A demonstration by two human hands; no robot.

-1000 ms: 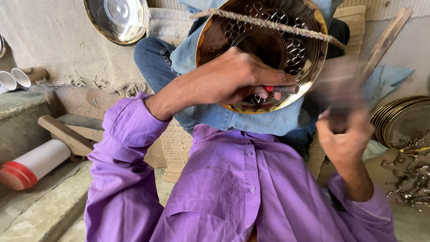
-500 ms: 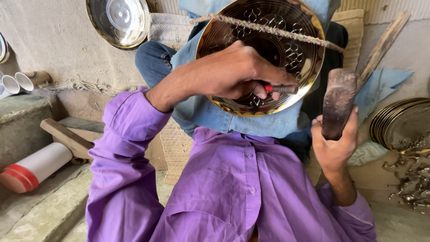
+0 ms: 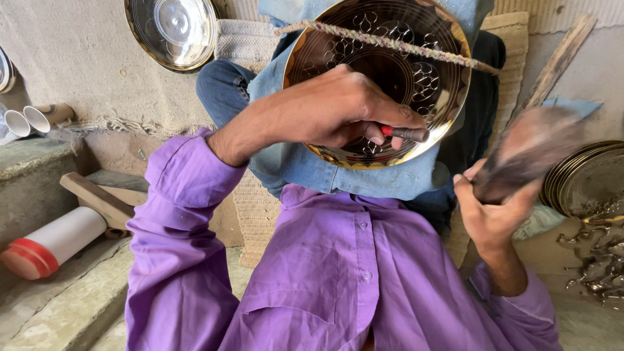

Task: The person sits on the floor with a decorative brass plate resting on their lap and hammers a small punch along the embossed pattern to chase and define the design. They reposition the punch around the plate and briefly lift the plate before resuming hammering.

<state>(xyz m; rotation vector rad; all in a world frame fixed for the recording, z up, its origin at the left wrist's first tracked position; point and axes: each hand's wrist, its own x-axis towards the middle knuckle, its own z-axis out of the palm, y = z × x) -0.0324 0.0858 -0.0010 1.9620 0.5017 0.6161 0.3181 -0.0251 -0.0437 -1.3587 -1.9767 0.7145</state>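
Note:
A round brass plate (image 3: 390, 71) with an engraved floral pattern rests tilted against my knees, held by a braided cord (image 3: 390, 44) across its top. My left hand (image 3: 338, 110) is closed on a small chisel with a red band (image 3: 403, 133), its tip on the lower part of the plate. My right hand (image 3: 494, 214) grips a dark wooden mallet (image 3: 530, 153), blurred by motion, to the right of the plate. I wear a purple shirt and blue jeans.
A silver dish (image 3: 172, 29) leans on the wall at top left. A stack of brass plates (image 3: 588, 179) sits at right above metal scraps (image 3: 598, 260). A white and red cylinder (image 3: 49, 244) and a wooden block (image 3: 97, 198) lie at left on stone steps.
My right hand has swung the mallet from upright beside the plate to a tilted, blurred position. My left hand keeps the chisel on the plate.

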